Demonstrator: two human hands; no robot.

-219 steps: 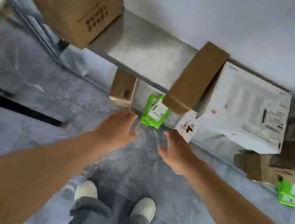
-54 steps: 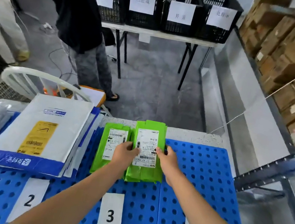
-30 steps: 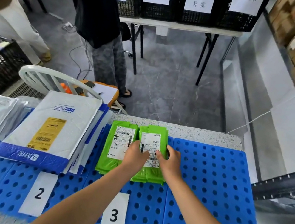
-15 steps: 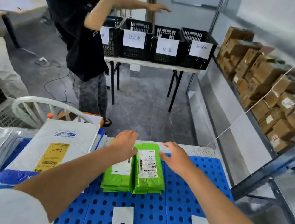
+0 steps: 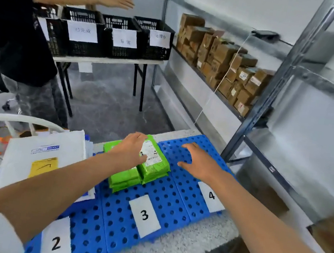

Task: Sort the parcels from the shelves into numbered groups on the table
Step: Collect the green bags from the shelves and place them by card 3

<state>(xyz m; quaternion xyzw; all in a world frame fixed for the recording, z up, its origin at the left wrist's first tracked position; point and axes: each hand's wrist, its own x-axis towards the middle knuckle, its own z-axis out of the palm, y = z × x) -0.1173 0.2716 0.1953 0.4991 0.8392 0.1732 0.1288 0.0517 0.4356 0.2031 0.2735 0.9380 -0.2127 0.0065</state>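
Parcels in green soft bags lie in two stacks, side by side and touching, on the blue mat behind card 3. The left hand lies flat on them, fingers spread, gripping nothing. The right hand is spread and empty, just above the bare mat near card 4, apart from the parcels.

The bags look light, limp and a little slick; they would likely sag if pinched at a corner, so a grip across the short sides suits them best. How many lie in each stack cannot be told. Three number cards show: 2, 3 and 4. A white mailer tops the pile behind card 2. Many brown boxes crowd the shelf at right.
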